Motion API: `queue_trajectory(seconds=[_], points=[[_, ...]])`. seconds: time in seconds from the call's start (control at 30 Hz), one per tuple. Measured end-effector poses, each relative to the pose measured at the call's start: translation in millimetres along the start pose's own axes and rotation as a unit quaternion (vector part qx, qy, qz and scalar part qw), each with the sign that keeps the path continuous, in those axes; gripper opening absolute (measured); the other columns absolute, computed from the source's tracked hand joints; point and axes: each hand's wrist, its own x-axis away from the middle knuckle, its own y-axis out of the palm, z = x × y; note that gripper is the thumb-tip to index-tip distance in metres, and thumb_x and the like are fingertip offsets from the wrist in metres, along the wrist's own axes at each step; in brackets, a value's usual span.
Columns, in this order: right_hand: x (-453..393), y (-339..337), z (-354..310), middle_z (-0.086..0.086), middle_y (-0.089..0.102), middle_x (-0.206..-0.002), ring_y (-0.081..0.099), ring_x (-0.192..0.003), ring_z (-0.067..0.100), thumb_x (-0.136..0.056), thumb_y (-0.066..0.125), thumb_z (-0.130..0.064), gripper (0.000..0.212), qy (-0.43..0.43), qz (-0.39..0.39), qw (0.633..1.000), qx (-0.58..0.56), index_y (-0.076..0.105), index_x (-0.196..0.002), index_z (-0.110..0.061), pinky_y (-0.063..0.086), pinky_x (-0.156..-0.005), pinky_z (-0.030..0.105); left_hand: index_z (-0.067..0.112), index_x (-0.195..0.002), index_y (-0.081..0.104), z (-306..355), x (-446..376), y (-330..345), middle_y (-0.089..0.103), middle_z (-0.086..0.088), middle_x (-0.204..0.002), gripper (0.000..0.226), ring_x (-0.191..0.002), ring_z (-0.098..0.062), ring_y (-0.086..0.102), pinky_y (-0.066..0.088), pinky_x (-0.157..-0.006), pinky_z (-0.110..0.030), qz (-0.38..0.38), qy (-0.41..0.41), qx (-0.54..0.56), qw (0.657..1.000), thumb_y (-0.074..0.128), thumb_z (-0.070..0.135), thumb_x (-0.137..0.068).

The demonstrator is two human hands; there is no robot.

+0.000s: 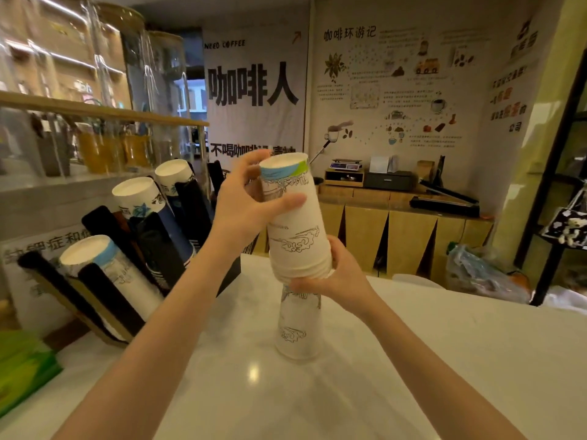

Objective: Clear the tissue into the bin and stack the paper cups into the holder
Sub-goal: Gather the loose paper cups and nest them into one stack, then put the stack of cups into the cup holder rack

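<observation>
A stack of upside-down white paper cups (293, 239) with cloud line drawings is held above the white counter (413, 360). My left hand (251, 204) grips its upper part; my right hand (336, 274) clasps its lower rim. Directly below, another upside-down cup (298, 325) stands on the counter, its top inside or just under the held stack. The black slanted cup holder (108, 281) at the left carries three rows of cups (92, 252), (138, 193), (173, 173). No tissue or bin is visible.
A green packet (22, 366) lies at the counter's left edge. Glass jars (101, 147) stand on a shelf behind the holder. A wooden cabinet (397, 230) with a scale and boxes lines the far wall; a plastic bag (476, 268) sits on the floor.
</observation>
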Motion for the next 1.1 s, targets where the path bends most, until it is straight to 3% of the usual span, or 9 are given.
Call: queue_trajectory(seconds=[0.13, 0.3, 0.47, 0.57, 0.67, 0.73, 0.87, 1.0, 1.1], points=[[3, 11, 21, -0.007, 0.059, -0.118, 0.056, -0.105, 0.009, -0.051, 0.089, -0.022, 0.087, 0.014, 0.016, 1.000, 0.019, 0.043, -0.124, -0.026, 0.049, -0.079, 0.023, 0.021, -0.118, 0.046, -23, 4, 10, 0.058, 0.011, -0.106, 0.067, -0.098, -0.005, 0.062, 0.055, -0.079, -0.019, -0.039, -0.010, -0.015, 0.999, 0.079, 0.008, -0.061], [11, 15, 48, -0.023, 0.055, -0.108, 0.054, -0.097, -0.008, -0.051, 0.089, -0.018, 0.098, 0.030, 0.000, 0.999, 0.021, 0.030, -0.127, -0.039, 0.048, -0.073, 0.013, 0.026, -0.116, 0.047, -57, 16, 19, 0.057, 0.010, -0.109, 0.068, -0.102, -0.006, 0.060, 0.055, -0.083, -0.023, -0.074, -0.042, -0.035, 0.996, 0.081, 0.011, -0.059], [17, 24, 75, -0.010, 0.056, -0.117, 0.056, -0.107, 0.010, -0.047, 0.090, -0.028, 0.094, 0.073, -0.023, 0.995, 0.065, 0.032, -0.121, -0.036, 0.049, -0.088, 0.027, 0.028, -0.118, 0.045, -84, 35, 24, 0.055, 0.007, -0.113, 0.068, -0.108, -0.012, 0.056, 0.052, -0.084, -0.023, -0.096, -0.070, -0.084, 0.989, 0.080, 0.016, -0.061], [21, 29, 90, -0.010, 0.058, -0.119, 0.057, -0.108, 0.011, -0.042, 0.089, -0.037, 0.097, 0.098, -0.041, 0.990, 0.090, 0.036, -0.123, -0.032, 0.052, -0.092, 0.036, 0.029, -0.116, 0.043, -96, 44, 25, 0.052, 0.007, -0.115, 0.066, -0.108, -0.010, 0.053, 0.050, -0.078, -0.018, -0.103, -0.100, -0.087, 0.986, 0.080, 0.015, -0.062], [27, 30, 100, -0.009, 0.058, -0.122, 0.058, -0.109, 0.012, -0.039, 0.088, -0.044, 0.100, 0.113, -0.054, 0.987, 0.103, 0.035, -0.123, -0.033, 0.053, -0.092, 0.039, 0.029, -0.120, 0.043, -109, 54, 25, 0.050, 0.008, -0.115, 0.068, -0.109, -0.014, 0.052, 0.052, -0.082, -0.024, -0.102, -0.132, -0.083, 0.982, 0.079, 0.016, -0.064], [29, 31, 103, -0.010, 0.058, -0.121, 0.058, -0.109, 0.012, -0.042, 0.088, -0.041, 0.098, 0.120, -0.059, 0.986, 0.098, 0.033, -0.123, -0.034, 0.052, -0.093, 0.038, 0.030, -0.127, 0.039, -114, 60, 25, 0.048, 0.008, -0.119, 0.073, -0.113, -0.017, 0.051, 0.052, -0.090, -0.035, -0.102, -0.145, -0.070, 0.982, 0.077, 0.016, -0.066], [30, 31, 105, -0.014, 0.057, -0.118, 0.058, -0.107, 0.012, -0.045, 0.087, -0.041, 0.098, 0.127, -0.054, 0.985, 0.103, 0.032, -0.126, -0.034, 0.052, -0.093, 0.036, 0.037, -0.136, 0.024, -126, 70, 28, 0.045, 0.004, -0.133, 0.084, -0.120, -0.015, 0.046, 0.046, -0.097, -0.038, -0.100, -0.164, -0.056, 0.980, 0.073, 0.019, -0.071], [31, 35, 105, -0.019, 0.051, -0.112, 0.054, -0.100, 0.008, -0.048, 0.086, -0.042, 0.097, 0.125, -0.046, 0.984, 0.118, 0.031, -0.128, -0.034, 0.050, -0.083, 0.025, 0.036, -0.136, 0.021, -143, 92, 29, 0.047, 0.007, -0.132, 0.089, -0.122, -0.013, 0.045, 0.044, -0.094, -0.029, -0.133, -0.210, -0.068, 0.966, 0.076, 0.023, -0.067], [31, 38, 105, -0.018, 0.052, -0.113, 0.055, -0.104, 0.011, -0.047, 0.088, -0.039, 0.099, 0.124, -0.023, 0.986, 0.106, 0.033, -0.128, -0.033, 0.048, -0.083, 0.024, 0.037, -0.137, 0.015, -153, 108, 26, 0.043, 0.009, -0.134, 0.100, -0.124, -0.011, 0.043, 0.043, -0.097, -0.028, -0.170, -0.236, -0.057, 0.955, 0.081, 0.027, -0.062]])
